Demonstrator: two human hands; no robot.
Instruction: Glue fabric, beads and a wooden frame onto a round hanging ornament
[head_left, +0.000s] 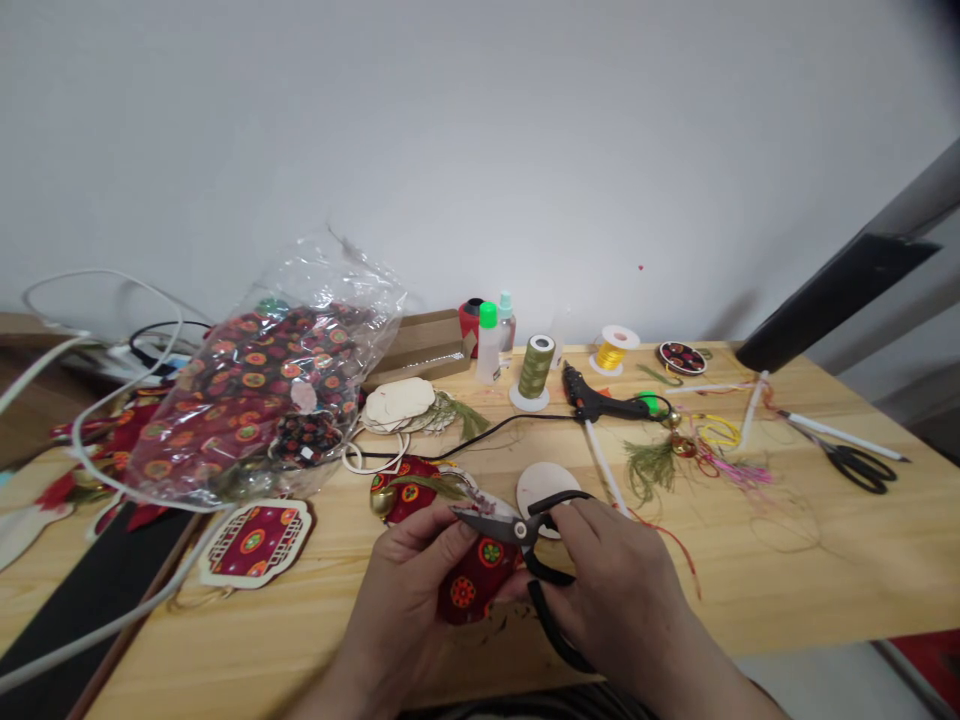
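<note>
My left hand (pixel 412 580) pinches the edge of a dark red patterned fabric piece (pixel 469 590) with round flower motifs. In my right hand (pixel 619 570) are black-handled scissors (pixel 551 560), fingers wrapped through the handles. Their blades are parted at the top edge of the fabric, close to my left fingertips. Just behind lies another red patterned piece (pixel 405 488) with a gold bell (pixel 382 500) and a green tassel (pixel 431 487). A round wooden disc (pixel 544 482) rests on the table behind the scissors. Part of the fabric is hidden by my hands.
A plastic bag of patterned fabric (pixel 255 390) stands left, near a framed fabric plaque (pixel 256 543). Toward the wall are wooden blanks (pixel 397 404), green thread (pixel 536 368), yellow thread (pixel 613 350) and a glue gun (pixel 600 400). Another pair of scissors (pixel 855 462) lies right. A white cable (pixel 135 600) crosses the left.
</note>
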